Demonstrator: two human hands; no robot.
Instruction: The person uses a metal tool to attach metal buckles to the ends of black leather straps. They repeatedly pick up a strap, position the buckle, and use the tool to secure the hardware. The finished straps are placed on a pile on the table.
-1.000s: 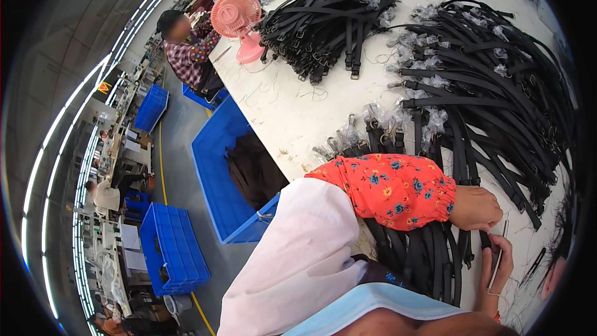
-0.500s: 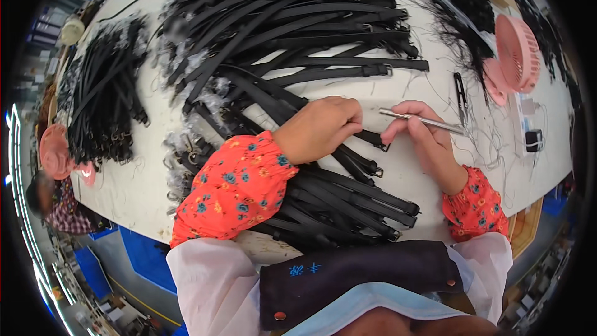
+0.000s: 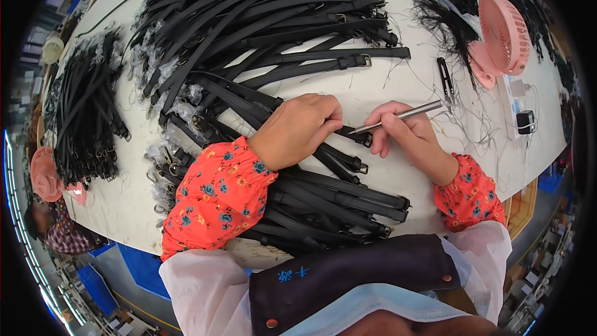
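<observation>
On table (image 3: 385, 87): two hands, one strap (image 3: 351, 135), one pick (image 3: 398, 116).

hands at a heap of black straps

the left hand (image 3: 298, 132) presses down on a black strap (image 3: 348, 134) lying across a white table (image 3: 398, 87). the right hand (image 3: 407, 137) grips a thin metal tool (image 3: 398, 116), its tip touching the strap's buckle end. a pink fan (image 3: 500, 37) stands nearby, beside small black snips (image 3: 445, 79).

Workroom around my bench

White worktable (image 3: 398, 87) beyond my fingers; pink fan (image 3: 507, 34) far right of them; blue crates (image 3: 93, 286) on grey floor (image 3: 124, 274), lower left.
</observation>
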